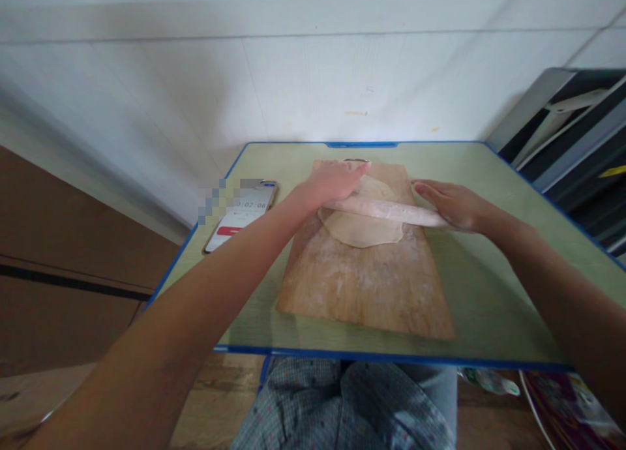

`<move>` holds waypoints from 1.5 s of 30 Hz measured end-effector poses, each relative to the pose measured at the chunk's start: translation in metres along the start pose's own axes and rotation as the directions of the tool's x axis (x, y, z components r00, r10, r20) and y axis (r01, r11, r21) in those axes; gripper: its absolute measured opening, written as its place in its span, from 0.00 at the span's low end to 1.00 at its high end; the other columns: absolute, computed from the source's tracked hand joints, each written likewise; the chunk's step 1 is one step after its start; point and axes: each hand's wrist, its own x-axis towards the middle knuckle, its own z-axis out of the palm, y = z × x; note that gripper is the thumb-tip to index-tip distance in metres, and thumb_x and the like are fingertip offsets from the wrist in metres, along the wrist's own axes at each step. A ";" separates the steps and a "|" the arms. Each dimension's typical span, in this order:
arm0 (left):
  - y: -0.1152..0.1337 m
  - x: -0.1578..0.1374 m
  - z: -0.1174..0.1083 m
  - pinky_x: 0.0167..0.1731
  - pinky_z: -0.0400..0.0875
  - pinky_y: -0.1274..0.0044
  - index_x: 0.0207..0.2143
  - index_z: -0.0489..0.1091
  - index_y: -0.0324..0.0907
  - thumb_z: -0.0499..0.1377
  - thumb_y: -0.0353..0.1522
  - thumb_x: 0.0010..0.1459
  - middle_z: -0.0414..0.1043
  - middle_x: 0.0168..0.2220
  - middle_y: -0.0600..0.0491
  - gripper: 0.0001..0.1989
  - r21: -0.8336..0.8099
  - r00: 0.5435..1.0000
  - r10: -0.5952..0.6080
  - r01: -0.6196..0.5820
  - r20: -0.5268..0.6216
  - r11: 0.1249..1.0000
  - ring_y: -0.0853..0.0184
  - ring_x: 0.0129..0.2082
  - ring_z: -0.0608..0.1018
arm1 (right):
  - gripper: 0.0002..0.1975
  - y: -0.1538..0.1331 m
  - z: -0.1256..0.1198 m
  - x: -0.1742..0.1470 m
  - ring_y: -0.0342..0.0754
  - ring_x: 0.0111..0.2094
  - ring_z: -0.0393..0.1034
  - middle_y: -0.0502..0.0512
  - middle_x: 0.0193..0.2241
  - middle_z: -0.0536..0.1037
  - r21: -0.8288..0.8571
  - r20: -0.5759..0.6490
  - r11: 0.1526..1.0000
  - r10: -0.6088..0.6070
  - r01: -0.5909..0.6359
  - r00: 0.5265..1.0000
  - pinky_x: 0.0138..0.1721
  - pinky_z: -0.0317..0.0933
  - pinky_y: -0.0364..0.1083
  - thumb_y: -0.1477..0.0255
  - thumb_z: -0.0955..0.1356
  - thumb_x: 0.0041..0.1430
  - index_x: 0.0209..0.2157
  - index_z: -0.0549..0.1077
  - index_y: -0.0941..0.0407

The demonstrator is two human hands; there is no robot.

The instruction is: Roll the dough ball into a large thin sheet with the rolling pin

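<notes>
Left hand (336, 181) and right hand (452, 203) over opposite ends of a pin (386, 210), likely for even pressure on dough (360, 231); cannot tell if they're closed

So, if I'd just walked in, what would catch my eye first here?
Probably the pale rolling pin across a flat sheet of dough on the wooden board, with the left hand and right hand at its ends. Next, the phone with a timer-like readout, left of the board on the blue-edged table.
</notes>
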 end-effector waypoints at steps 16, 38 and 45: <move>0.040 -0.080 -0.005 0.56 0.57 0.67 0.55 0.61 0.33 0.36 0.46 0.65 0.62 0.57 0.40 0.31 0.090 0.996 -0.023 0.031 -0.088 0.996 0.58 0.60 0.60 | 0.29 -0.056 -0.003 -0.077 0.61 0.37 0.74 0.61 0.41 0.78 -0.291 -0.074 0.941 0.156 -0.171 0.985 0.30 0.65 0.54 0.59 0.47 0.64 0.46 0.72 0.54; 0.072 -0.140 0.000 0.59 0.53 0.62 0.56 0.58 0.28 0.42 0.41 0.64 0.57 0.60 0.37 0.28 -0.024 0.987 -0.037 0.034 -0.158 0.999 0.57 0.61 0.59 | 0.27 -0.042 0.011 -0.094 0.59 0.52 0.65 0.67 0.51 0.71 -0.314 -0.232 0.938 -0.227 0.148 0.946 0.50 0.60 0.60 0.60 0.53 0.64 0.54 0.65 0.63; 0.063 -0.146 0.004 0.60 0.53 0.65 0.52 0.61 0.34 0.45 0.34 0.65 0.58 0.60 0.43 0.18 -0.001 0.979 0.080 -0.082 -0.190 0.997 0.62 0.62 0.57 | 0.24 -0.021 0.012 -0.099 0.56 0.48 0.68 0.65 0.48 0.73 -0.281 -0.238 0.907 -0.382 0.314 0.893 0.47 0.62 0.54 0.59 0.57 0.63 0.48 0.67 0.63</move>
